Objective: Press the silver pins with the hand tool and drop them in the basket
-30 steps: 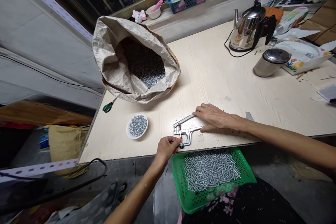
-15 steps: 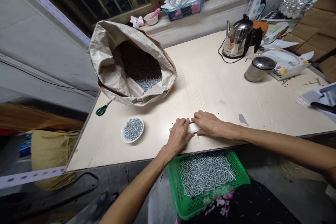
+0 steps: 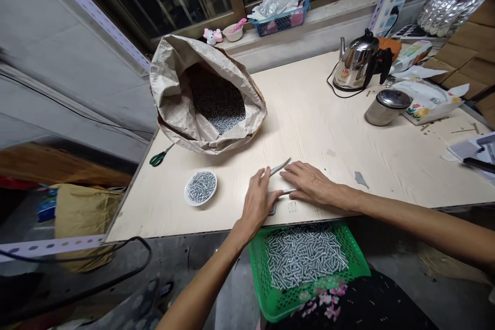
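Observation:
My left hand (image 3: 256, 201) is closed around two thin grey strips, which look like metal. The upper strip (image 3: 280, 166) slants up and away from my fingers, and the lower strip (image 3: 286, 192) points toward my right hand. Their other ends are hidden under my left hand. My right hand (image 3: 309, 183) rests palm down on the table, fingers stretched out, close to the strip ends; whether it touches them I cannot tell. A small grey edge shows below my left thumb. To the left stands a white bowl (image 3: 188, 197) of small silver metal pins.
A large open sack (image 3: 170, 98) holds many more metal pins. Green-handled scissors (image 3: 158, 159) lie at the left edge. Below the table edge sits a green basket (image 3: 259, 289) of pins. A kettle (image 3: 353, 64) and a lidded metal jar (image 3: 381, 111) stand back right.
The flat strip piece between my hands has given way to two separated strips spreading from my left hand. My right fingers have loosened from it. The whole view has shifted slightly.

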Demonstrator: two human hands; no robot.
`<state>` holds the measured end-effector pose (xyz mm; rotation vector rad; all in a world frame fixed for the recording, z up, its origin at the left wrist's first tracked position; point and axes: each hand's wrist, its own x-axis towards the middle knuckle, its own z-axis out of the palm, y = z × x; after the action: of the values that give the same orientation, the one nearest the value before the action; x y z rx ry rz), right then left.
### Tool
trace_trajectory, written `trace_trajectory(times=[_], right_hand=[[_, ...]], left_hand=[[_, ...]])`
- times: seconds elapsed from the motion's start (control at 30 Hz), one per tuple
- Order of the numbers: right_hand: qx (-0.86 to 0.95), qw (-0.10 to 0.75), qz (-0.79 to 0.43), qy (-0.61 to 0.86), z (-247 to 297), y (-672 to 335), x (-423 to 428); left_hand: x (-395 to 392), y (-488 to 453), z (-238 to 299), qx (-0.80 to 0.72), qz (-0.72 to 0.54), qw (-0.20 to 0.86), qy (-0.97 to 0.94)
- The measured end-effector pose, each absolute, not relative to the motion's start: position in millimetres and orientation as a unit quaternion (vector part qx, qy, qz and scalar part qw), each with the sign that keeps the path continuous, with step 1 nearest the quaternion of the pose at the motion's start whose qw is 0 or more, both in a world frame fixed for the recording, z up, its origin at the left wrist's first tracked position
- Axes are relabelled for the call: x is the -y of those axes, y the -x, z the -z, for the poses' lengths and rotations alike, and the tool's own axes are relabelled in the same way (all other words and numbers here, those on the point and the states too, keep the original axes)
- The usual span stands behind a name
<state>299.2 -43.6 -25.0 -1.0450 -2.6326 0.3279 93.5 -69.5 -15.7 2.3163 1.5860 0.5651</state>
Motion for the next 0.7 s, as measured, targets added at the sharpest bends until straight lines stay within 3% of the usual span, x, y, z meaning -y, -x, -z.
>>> trace_trajectory(times=[0.13, 0.3, 0.7], right_hand=[[0.916, 0.142, -0.105, 0.361, 37, -291, 55], [0.914, 0.166, -0.096, 0.358, 59, -281, 58], [0.902, 0.186, -0.114, 0.372, 70, -284, 57]], left_hand=[[83, -63, 5, -0.642, -0.276, 0.152, -0.699], [102, -39, 11, -0.701, -0.264, 0.224, -0.623], [105, -48, 24, -0.698, -0.202, 0.252, -0.640]])
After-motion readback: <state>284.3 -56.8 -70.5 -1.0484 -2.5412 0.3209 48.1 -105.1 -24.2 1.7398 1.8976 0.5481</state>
